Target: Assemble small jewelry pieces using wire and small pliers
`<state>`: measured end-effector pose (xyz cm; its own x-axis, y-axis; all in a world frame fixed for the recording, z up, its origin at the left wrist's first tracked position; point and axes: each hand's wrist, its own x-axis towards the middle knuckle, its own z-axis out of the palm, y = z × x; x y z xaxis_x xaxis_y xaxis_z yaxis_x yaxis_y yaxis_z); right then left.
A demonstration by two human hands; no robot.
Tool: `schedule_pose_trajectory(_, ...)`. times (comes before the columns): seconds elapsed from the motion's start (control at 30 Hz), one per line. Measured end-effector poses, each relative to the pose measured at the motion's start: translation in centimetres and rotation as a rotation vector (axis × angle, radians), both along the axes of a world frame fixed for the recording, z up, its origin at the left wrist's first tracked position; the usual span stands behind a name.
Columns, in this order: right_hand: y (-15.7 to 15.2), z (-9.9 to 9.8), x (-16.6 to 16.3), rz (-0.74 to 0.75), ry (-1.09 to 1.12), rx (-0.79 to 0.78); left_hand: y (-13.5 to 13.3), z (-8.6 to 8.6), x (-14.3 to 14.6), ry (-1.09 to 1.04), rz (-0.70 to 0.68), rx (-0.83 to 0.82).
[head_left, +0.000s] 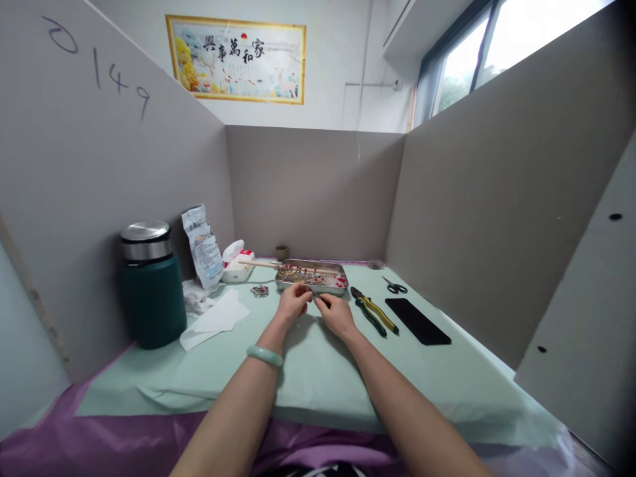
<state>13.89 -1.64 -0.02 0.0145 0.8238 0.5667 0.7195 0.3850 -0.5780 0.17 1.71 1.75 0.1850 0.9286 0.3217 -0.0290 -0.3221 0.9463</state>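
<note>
Just in front of a metal tray of red and gold beads, my two hands come close together. My left hand is closed in a pinch, fingertips towards the right; what it pinches is too small to make out. A jade-green bangle circles the left wrist. My right hand is closed around a thin grey tool, whose tip points at the left fingertips. Fingers hide most of this tool. Left of the tray lies a small heap of beaded pieces. A thin wooden stick rests across the tray.
Right of my hands lie green-and-yellow pliers, black scissors and a black phone-shaped slab. At left stand a dark green flask, a foil pouch and a tissue pack, with white paper in front. Grey partitions enclose the table.
</note>
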Motion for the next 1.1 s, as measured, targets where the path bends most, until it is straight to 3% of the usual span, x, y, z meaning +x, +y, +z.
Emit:
schedule_pose_trajectory(0.33, -0.14, 0.17, -0.02, -0.036, -0.038, -0.032, 0.4, -0.23, 0.09, 0.005, 0.002, 0.066)
schedule_pose_trajectory(0.7, -0.24, 0.31, -0.07, -0.071, -0.035, -0.025, -0.38, 0.38, 0.06, -0.058, -0.001, -0.022)
schedule_pose_trajectory(1.1, -0.46, 0.46, 0.0, -0.066, -0.034, -0.039, -0.03, 0.07, -0.28, -0.239, -0.196, -0.178)
